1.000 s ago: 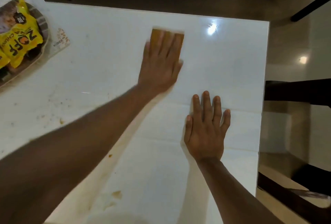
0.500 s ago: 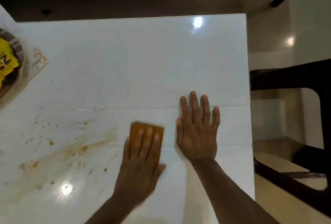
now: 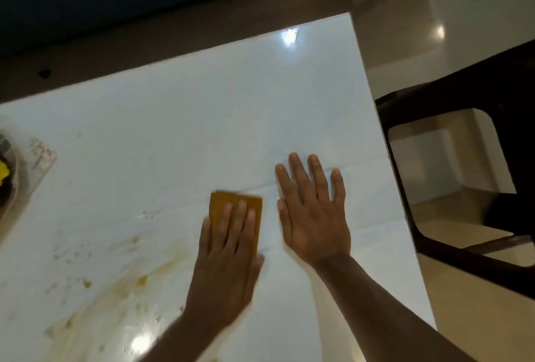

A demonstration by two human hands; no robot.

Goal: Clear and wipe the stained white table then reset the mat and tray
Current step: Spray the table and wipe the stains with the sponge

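My left hand (image 3: 228, 257) presses flat on an orange-brown wiping cloth (image 3: 223, 205) near the middle of the white table (image 3: 202, 118); only the cloth's far part shows past the fingers. My right hand (image 3: 314, 211) lies flat beside it to the right, palm down, fingers spread, holding nothing. Brown smeared stains (image 3: 127, 283) cover the table's near left. At the far left edge sit the tray (image 3: 8, 176) with a bit of a yellow packet (image 3: 3, 172) and a corner of the mat (image 3: 43, 156).
The table's right edge runs close to my right hand. Beyond it stands a dark chair (image 3: 451, 188) on a pale glossy floor. A dark surface lies past the table's far edge.
My left hand swept the cloth from the far middle of the table back toward me, and now rests just left of my right hand. The right hand stayed flat. The view tilted.
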